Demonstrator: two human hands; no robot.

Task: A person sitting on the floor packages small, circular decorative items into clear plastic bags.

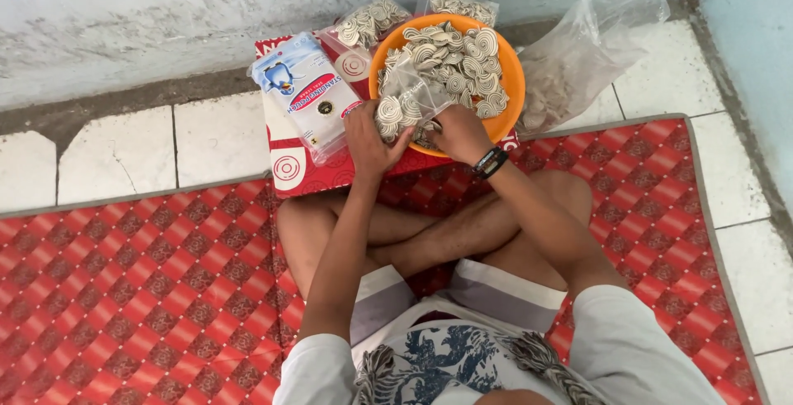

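1. Small clear plastic pouch [406, 95], partly filled with pale spiral-patterned round crackers: held over the near rim of the round orange plastic bowl [514, 83], mouth tilted toward the heap inside.
2. Left hand [369, 139]: its grip is closed on the pouch's near-left edge, fingers curled around the film. A good hold here pinches only the film, so the mouth stays wide and the crackers inside are not crushed.
3. Right hand [459, 132]: fingers bent at the pouch's right side, at the bowl's near rim. Whether this grip is clamped on the film or on loose crackers cannot be told; the fingertips are hidden. A dark wristband [490, 162] sits on that wrist.
4. Judgement: filling goes best with the pouch low over the bowl, so that dropped pieces fall back into the heap of spiral crackers [462, 58].
5. Pack of flat white-and-blue empty pouches [304, 91]: lies just left of the bowl on the red patterned cardboard box [289, 169] that carries both.
6. Filled clear bags of crackers [369, 21]: behind the bowl, against the wall; a second one [459, 2] is beside it.
7. Large crumpled clear plastic bag [578, 50]: right of the bowl, on the white floor tiles [215, 136].
8. Red diamond-patterned mat [140, 289]: under the seated person's crossed legs.
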